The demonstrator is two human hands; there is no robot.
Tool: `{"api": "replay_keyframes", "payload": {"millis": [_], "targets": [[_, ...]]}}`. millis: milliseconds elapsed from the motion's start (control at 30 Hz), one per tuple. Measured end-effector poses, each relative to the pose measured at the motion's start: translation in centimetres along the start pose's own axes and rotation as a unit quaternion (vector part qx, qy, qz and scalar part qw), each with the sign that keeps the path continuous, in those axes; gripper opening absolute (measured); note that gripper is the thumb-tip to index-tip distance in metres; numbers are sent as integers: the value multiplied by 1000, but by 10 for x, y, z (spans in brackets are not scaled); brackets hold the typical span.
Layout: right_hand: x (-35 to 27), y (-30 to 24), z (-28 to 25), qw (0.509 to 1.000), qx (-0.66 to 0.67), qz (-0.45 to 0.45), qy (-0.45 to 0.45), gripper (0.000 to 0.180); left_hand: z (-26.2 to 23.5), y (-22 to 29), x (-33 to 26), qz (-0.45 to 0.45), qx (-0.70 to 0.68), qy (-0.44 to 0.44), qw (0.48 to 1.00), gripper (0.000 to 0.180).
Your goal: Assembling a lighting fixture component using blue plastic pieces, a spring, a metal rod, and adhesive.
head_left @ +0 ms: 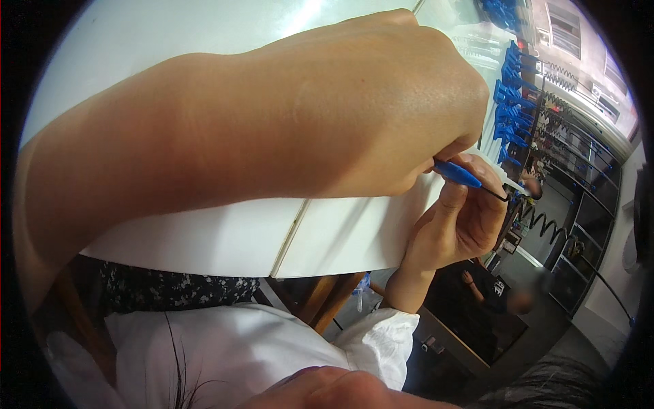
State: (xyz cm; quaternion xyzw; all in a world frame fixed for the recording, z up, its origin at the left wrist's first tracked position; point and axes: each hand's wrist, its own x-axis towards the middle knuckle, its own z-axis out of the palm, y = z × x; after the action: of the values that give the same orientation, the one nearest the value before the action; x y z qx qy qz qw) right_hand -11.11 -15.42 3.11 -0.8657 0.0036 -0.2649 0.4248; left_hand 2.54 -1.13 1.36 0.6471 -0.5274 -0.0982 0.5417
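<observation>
Left hand grips the blue tool — tip (dark) by the curled right hand, hold unclear.

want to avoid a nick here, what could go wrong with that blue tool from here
The tool hand hides most of its own grip on the blue-handled tool, so a loose hold might go unnoticed in this view.

The tool's thin dark tip appears very near the curled fingers of the other hand, so a slip could poke them.
</observation>
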Motion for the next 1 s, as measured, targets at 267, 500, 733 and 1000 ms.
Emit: {"api": "replay_keyframes", "payload": {"millis": [267, 500, 733, 1000], "targets": [[2, 3, 1, 998, 57, -19, 3, 21, -16, 6, -4, 15, -31, 0, 999, 9], [1, 3, 1, 1000, 24, -8, 8, 19, -17, 15, 6, -61, -14, -63, 996, 9], [1, 2, 1, 1000, -8, -15, 6, 16, -7, 4, 0, -10, -14, -13, 1000, 9], [-1, 3, 1, 1000, 25, -5, 7, 17, -11, 9, 7, -31, -8, -42, 999, 12]]}}
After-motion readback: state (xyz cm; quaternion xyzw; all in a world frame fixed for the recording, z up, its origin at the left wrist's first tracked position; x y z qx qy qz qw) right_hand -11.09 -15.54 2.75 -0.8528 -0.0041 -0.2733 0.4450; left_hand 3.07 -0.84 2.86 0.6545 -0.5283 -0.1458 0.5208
